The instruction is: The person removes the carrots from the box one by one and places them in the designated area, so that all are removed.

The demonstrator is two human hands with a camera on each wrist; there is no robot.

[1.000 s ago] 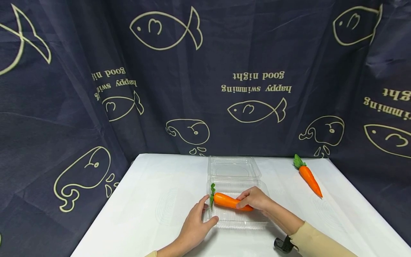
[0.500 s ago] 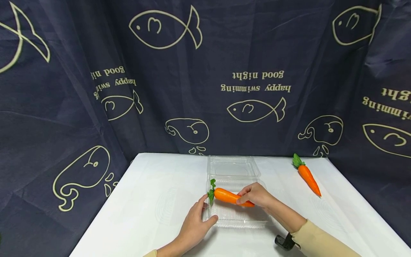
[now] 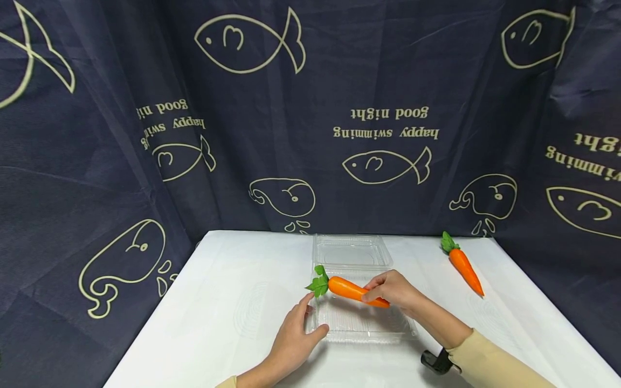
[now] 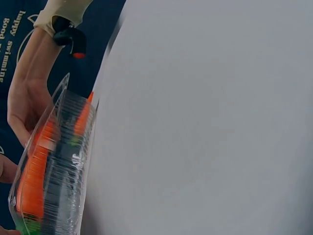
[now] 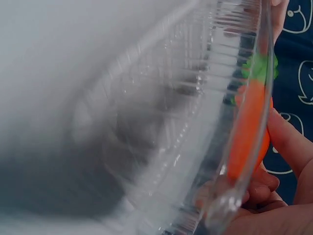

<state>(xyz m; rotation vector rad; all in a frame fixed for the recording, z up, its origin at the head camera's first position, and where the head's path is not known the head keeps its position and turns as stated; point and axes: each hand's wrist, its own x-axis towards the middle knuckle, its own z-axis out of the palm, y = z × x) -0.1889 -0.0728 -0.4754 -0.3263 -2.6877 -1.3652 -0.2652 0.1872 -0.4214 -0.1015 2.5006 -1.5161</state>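
My right hand (image 3: 399,291) pinches an orange carrot (image 3: 345,288) near its narrow tip, leafy green end to the left. The carrot is held above the base of a clear plastic clamshell container (image 3: 359,326), whose lid lies folded back behind it. Beside the container's left edge is my left hand (image 3: 293,337), thumb and fingers spread apart at the near left corner, with the fingertips at the rim. Through the clear wall the carrot (image 4: 32,188) shows in the left wrist view. The right wrist view shows the carrot (image 5: 248,129) behind the plastic, with fingers curled at its end.
A second carrot (image 3: 466,271) with green leaves lies on the white table (image 3: 233,280) to the right of the container. A dark curtain (image 3: 291,124) with fish and whale drawings hangs behind and at the sides. A black device (image 3: 436,361) sits at the right wrist.
My right hand has lifted the carrot up from the container base and moved slightly right and away. The leafy end has risen over the left rim. My left hand stays in place.
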